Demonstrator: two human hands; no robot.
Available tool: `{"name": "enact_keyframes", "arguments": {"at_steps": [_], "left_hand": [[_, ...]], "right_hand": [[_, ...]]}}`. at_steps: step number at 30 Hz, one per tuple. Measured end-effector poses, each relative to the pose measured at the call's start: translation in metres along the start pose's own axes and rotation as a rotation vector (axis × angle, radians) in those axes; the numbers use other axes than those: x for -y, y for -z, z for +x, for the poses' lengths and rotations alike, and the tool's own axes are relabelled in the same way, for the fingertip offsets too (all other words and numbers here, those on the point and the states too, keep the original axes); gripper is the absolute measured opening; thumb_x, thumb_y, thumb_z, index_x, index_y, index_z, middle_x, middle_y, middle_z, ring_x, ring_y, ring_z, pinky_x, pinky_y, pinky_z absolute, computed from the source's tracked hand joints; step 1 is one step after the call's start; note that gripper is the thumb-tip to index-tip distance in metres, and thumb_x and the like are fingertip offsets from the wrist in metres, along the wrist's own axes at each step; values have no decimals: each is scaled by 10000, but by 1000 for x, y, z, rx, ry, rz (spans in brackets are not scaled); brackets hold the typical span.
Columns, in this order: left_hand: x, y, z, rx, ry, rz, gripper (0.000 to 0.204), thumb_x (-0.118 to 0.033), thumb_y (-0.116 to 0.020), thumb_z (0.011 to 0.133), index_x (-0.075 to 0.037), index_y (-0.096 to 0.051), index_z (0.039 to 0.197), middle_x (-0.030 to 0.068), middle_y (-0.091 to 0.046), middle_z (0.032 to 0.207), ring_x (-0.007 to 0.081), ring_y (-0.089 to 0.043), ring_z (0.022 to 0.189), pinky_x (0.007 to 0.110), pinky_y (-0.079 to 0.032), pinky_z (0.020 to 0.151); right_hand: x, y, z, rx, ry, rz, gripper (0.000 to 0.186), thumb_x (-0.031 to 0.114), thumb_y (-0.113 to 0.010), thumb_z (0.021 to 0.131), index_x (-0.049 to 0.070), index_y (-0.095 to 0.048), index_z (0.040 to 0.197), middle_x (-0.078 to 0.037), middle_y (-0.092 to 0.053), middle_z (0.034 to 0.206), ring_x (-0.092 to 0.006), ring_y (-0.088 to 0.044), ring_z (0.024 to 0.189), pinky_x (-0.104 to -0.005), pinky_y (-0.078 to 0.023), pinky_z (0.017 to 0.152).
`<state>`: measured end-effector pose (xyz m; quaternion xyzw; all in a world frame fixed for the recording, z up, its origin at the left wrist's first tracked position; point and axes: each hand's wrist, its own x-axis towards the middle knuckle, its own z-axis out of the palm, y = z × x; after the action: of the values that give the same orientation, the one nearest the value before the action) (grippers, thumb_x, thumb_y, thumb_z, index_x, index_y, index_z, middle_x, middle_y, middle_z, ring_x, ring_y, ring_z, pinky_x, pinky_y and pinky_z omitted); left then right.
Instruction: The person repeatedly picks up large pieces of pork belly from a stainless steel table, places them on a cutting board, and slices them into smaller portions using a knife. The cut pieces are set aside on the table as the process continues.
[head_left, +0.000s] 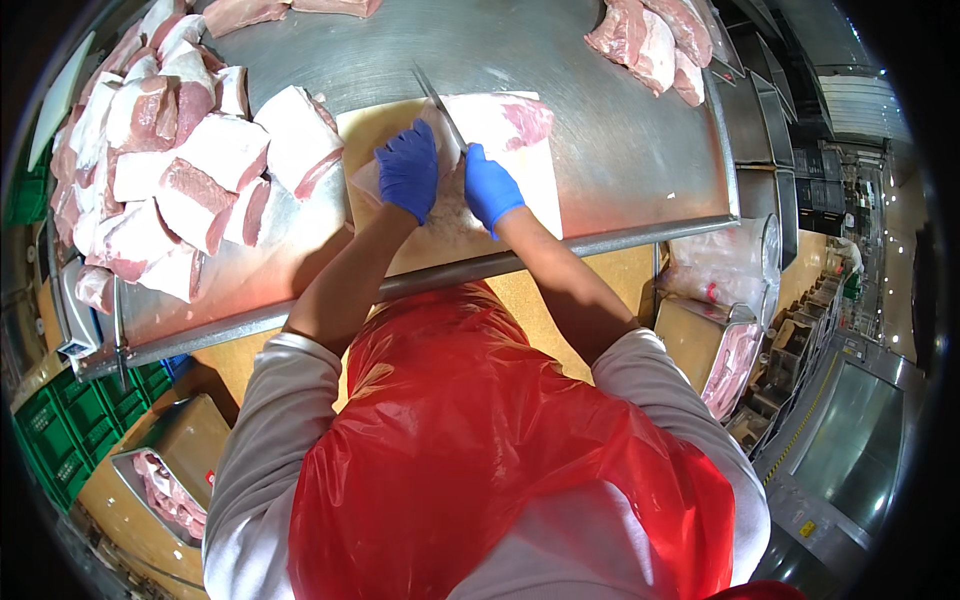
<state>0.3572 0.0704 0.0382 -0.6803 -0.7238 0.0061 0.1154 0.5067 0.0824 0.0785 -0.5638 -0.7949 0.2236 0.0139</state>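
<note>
My right hand (490,190), in a blue glove, is closed round the handle of a knife (437,102). Its blade points away and to the left, lying across or against a fat-covered piece of pork (500,120) on a pale cutting board (541,200). My left hand (408,172), also blue-gloved, presses with curled fingers on the pork left of the blade. Part of that meat is hidden under the hand. Whether the blade has cut through cannot be made out.
A large heap of pork pieces (165,170) covers the left of the metal table (640,180); more pork (655,45) lies far right. Below stand green crates (62,435), a metal bin of meat (165,485) at left and another meat bin (735,365) at right.
</note>
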Motion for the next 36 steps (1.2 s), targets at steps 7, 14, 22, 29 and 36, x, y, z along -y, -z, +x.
{"name": "enact_keyframes", "arguments": {"at_steps": [7,14,22,29,36], "left_hand": [[17,15,1,189,-23,-119,618,-201,-639,827,-92,-441,1402,125,-567,1057,262,-618,899,452,-484,713],[8,8,-23,-12,-105,-105,328,-155,-581,881,-107,-547,1203,77,-589,961,242,-616,901,435,-459,721],[37,4,-10,82,-56,-296,458,-240,-651,803,-92,-545,1223,129,-626,1033,318,-633,968,438,-490,813],[147,12,36,601,298,-1179,712,-271,-799,657,-29,-575,1288,199,-681,1132,330,-648,1052,384,-534,866],[334,98,89,112,710,-1762,573,-262,-787,805,64,-581,1229,133,-682,1064,245,-676,952,385,-568,835]], "right_hand": [[-4,16,-74,96,-79,65,181,72,-437,952,-50,-452,1085,-353,-644,943,-504,-657,858,-562,-527,759],[-23,-5,-48,56,63,95,170,47,-448,948,-62,-453,1078,-353,-636,944,-498,-651,873,-563,-521,754],[-41,-39,-38,39,58,125,215,141,-429,977,-33,-486,1089,-349,-620,961,-509,-618,949,-540,-496,830],[-91,-23,-192,74,50,89,230,48,-474,910,32,-461,1139,-255,-625,755,-455,-627,713,-547,-482,596],[-112,-33,-231,70,-210,148,223,238,-524,994,57,-477,1115,-277,-620,680,-468,-632,642,-576,-441,518]]}}
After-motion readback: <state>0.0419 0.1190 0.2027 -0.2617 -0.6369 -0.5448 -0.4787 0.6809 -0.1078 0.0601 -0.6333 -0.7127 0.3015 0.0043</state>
